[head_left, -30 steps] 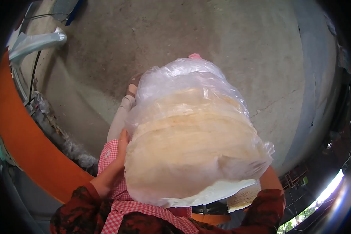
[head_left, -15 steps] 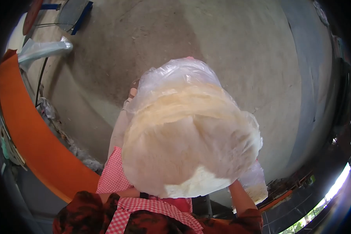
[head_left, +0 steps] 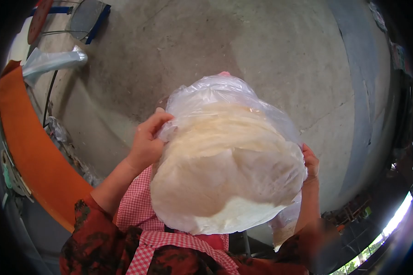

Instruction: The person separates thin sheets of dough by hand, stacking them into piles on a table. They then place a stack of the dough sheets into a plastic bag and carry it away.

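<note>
In front of my body is a clear plastic bag (head_left: 222, 87) around a thick bundle of off-white, rounded, thin layers (head_left: 225, 178); their exact kind I cannot make out. The bundle's broad end faces me, out of the plastic. At the bag's left side, my left hand (head_left: 150, 137) pinches the film between thumb and fingers. My right hand (head_left: 310, 161) is curled at the opposite side, gripping the bag's edge, its fingertips partly hidden behind it. Another clear bag (head_left: 287, 227) with pale contents shows below my right forearm.
An orange curved surface (head_left: 30, 151) runs along my left, with loose clear plastic (head_left: 53, 62) at its far end. Beyond the bundle lies concrete floor (head_left: 280, 50). A blue-framed stand (head_left: 89, 23) is at the far left. Dark clutter (head_left: 353, 215) lines the lower right.
Both hands have come up from beneath the bundle to the bag's two sides and taken hold of the plastic. The bundle has shifted slightly right and toward me.
</note>
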The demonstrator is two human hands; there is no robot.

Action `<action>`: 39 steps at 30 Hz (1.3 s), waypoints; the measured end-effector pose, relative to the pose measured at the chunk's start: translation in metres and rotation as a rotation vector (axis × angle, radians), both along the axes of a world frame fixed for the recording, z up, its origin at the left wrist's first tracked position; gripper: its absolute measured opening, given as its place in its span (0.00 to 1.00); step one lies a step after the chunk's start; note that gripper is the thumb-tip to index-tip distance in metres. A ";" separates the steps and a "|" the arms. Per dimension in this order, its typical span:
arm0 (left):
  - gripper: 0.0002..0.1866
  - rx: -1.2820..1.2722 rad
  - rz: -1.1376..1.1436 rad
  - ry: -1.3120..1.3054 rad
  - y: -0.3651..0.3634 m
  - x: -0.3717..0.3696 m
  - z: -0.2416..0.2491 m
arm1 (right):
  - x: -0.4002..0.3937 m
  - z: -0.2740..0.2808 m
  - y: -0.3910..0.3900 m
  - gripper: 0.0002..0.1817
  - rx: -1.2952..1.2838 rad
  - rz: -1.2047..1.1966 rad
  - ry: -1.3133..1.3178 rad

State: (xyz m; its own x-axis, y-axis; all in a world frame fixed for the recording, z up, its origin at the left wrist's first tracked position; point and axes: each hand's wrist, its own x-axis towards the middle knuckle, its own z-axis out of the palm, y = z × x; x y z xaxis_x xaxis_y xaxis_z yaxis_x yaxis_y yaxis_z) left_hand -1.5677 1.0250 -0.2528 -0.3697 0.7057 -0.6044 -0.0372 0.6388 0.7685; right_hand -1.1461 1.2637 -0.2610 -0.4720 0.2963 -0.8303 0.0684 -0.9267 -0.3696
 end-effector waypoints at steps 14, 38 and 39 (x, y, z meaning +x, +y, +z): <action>0.10 0.438 -0.094 0.287 0.031 0.001 0.054 | -0.093 0.047 0.027 0.04 1.376 0.718 -0.454; 0.14 0.841 -0.524 0.746 0.035 0.020 0.084 | -0.065 0.089 -0.004 0.13 2.050 0.559 -0.674; 0.17 0.772 -0.546 0.839 0.023 0.011 0.083 | -0.055 0.093 -0.006 0.16 2.141 0.633 -0.660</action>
State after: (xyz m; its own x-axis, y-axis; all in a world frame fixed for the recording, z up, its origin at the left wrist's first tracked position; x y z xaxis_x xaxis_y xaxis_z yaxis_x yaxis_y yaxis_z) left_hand -1.5571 1.0477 -0.1696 0.0111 0.9506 0.3104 0.7673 -0.2072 0.6069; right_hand -1.2013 1.2573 -0.1682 -0.7173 0.6137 0.3299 0.5614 0.7895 -0.2479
